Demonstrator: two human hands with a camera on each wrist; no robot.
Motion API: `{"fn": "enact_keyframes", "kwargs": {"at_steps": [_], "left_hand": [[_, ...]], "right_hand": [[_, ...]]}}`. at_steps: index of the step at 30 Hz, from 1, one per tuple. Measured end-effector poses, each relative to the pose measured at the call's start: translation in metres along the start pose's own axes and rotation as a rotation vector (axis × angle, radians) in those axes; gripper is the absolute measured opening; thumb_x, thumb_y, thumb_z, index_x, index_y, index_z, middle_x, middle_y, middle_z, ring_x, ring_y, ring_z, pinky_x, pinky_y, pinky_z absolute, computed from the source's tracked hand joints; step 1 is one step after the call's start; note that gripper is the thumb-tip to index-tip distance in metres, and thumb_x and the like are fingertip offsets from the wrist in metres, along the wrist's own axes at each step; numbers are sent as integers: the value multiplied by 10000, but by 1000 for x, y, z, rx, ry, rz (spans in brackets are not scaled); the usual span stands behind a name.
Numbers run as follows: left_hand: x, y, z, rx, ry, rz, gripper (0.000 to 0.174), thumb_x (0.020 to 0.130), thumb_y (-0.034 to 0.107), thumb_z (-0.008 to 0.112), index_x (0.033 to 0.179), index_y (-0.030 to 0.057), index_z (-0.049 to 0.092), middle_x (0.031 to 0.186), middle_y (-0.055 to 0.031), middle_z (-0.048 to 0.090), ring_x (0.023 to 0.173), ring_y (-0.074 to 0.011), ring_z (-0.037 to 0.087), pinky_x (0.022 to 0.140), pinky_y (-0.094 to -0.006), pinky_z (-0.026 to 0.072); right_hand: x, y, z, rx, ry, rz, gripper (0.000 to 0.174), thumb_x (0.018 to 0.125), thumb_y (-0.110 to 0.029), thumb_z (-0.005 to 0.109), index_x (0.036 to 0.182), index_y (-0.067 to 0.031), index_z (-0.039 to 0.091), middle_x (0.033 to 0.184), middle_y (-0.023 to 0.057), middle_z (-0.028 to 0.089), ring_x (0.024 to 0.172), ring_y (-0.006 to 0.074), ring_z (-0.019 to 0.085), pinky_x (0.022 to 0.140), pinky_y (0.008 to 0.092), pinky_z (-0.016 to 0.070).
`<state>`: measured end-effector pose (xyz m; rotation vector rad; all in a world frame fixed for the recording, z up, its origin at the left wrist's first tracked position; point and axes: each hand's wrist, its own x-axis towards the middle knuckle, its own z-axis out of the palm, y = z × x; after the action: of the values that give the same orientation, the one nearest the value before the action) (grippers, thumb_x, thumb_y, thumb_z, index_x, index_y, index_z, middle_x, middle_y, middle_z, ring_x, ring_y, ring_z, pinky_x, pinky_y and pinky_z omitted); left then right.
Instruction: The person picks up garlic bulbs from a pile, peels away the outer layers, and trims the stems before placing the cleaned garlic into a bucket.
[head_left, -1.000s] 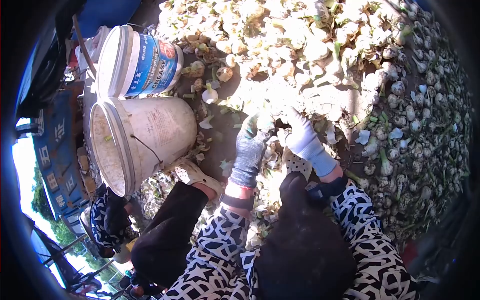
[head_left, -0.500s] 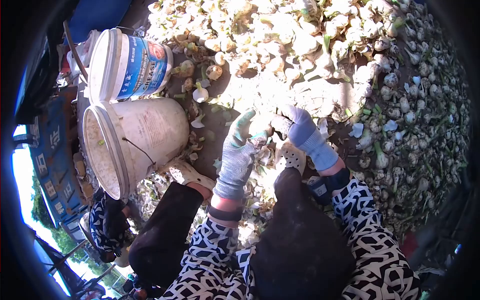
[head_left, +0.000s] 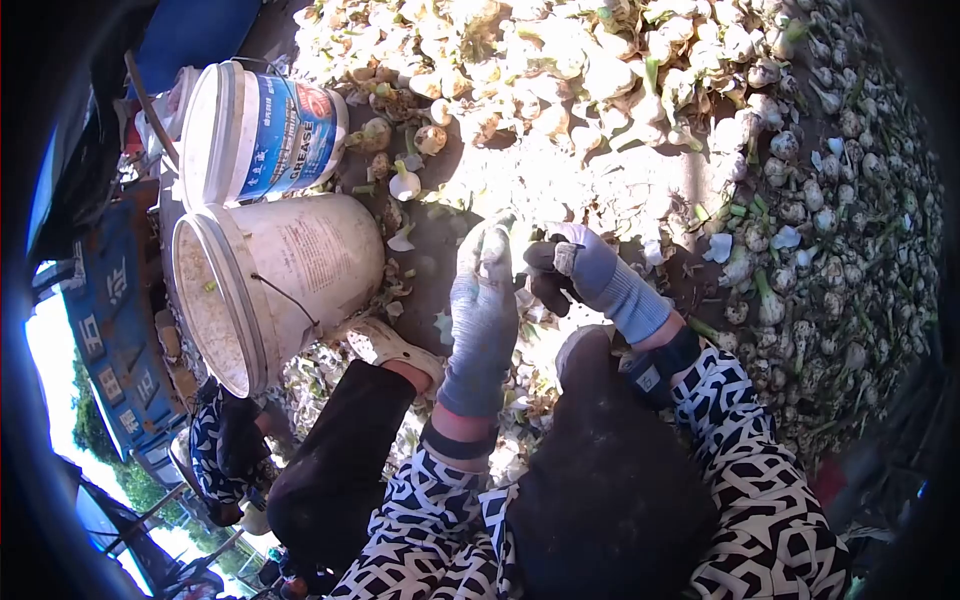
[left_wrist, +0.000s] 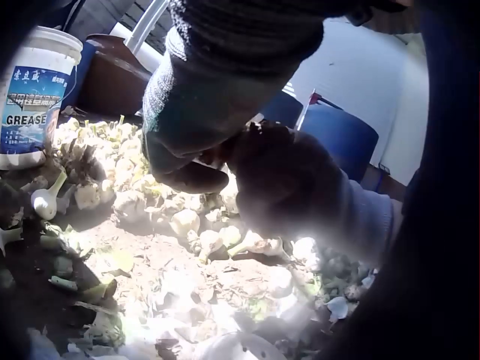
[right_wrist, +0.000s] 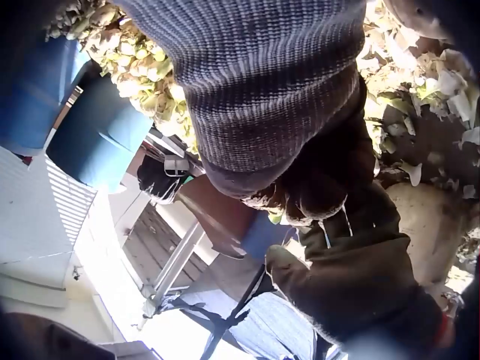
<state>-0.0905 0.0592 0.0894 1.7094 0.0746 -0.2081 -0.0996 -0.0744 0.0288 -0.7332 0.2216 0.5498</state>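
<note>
Grey knit gloves [head_left: 485, 345] cover both your hands, which are close together over sunlit ground strewn with garlic skins [head_left: 620, 200]. Your left hand [head_left: 484, 285] keeps its fingers mostly straight and side by side, pointing to the far side; no grip on anything shows there. Your right hand [head_left: 600, 272] is turned in toward it, with its fingers bent. The right wrist view shows a pale brownish piece [right_wrist: 264, 199] beside those fingers, but I cannot tell whether they hold it.

To your left, dark bare ground [head_left: 428, 255] gives you room as far as the wall of the white bucket [head_left: 325, 255], with the grease bucket [head_left: 290, 140] just beyond it on the far side. On the near side, your black-trousered right leg [head_left: 610, 460] sits between your forearms and limits a move back.

Ahead, past a bright strip of ground, lies the near edge of the garlic heap [head_left: 600, 85]. One white garlic bulb [head_left: 404, 186] lies apart, far and left of your left fingers. More garlic bulbs [head_left: 850, 250] spread along your right, well apart from your right fingers.
</note>
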Motion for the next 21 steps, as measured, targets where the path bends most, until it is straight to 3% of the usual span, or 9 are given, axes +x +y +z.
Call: {"fn": "enact_keyframes", "kwargs": {"at_steps": [3,6,7,8,10,12,14,15,21], "left_hand": [[-4,-1,-10,-559,-65,-299,337,891,206,638,1140,11,522,1012,-61,592,904,-122,582,801,-286,478],[16,-7,-28,784,-198,468,268,874,97,605,1111,-12,546,1015,-96,610,907,-171,600,757,-317,513],[15,-14,-28,172,-135,69,260,844,29,583,1103,7,570,1016,-115,621,897,-194,609,749,-301,518],[14,-22,-44,-90,-224,-178,381,912,309,575,1184,47,526,1162,-120,592,954,-238,613,829,-373,524],[16,19,-36,62,-321,-152,388,928,314,544,1208,49,515,1180,-121,580,1015,-248,595,837,-384,522],[13,19,-29,95,-277,-78,420,939,326,516,1250,44,494,1218,-130,558,1093,-266,564,855,-380,517],[15,16,-23,-81,-273,-30,415,957,282,483,1286,31,467,1283,-138,520,1174,-273,520,897,-390,503],[14,18,-21,-274,-260,-107,366,962,168,465,1294,15,456,1286,-133,531,1184,-290,522,957,-404,470],[18,9,-39,287,-382,306,309,933,45,475,1229,-31,518,1180,-172,604,1059,-256,605,929,-354,471]], "right_hand": [[6,16,4,-76,-62,-57,190,866,-205,628,850,-20,586,652,56,596,480,156,562,458,287,492],[4,9,-15,530,-363,-67,208,889,-264,571,865,-59,590,587,48,541,423,169,484,415,315,394],[0,2,-27,594,-282,-96,218,905,-269,545,854,-62,587,582,44,534,415,164,467,406,309,374],[-8,-7,-35,661,-200,-126,233,921,-274,519,842,-65,584,577,40,527,406,160,450,398,304,355],[-18,-9,-51,621,-177,-201,227,930,-256,511,817,-71,577,595,40,547,415,162,467,405,305,375],[-29,1,-57,-1,83,-91,253,892,-289,556,799,-56,584,695,93,614,544,245,613,531,376,506],[-31,10,-47,-1648,51,-154,349,840,-371,617,814,-25,585,758,149,632,659,306,652,637,378,533],[-31,3,-30,-1753,23,153,487,796,-484,641,837,-3,579,765,181,632,726,351,647,673,375,522],[-26,-30,8,-950,75,-265,355,774,-361,752,795,-36,610,610,64,589,588,66,517,556,266,461]]}}
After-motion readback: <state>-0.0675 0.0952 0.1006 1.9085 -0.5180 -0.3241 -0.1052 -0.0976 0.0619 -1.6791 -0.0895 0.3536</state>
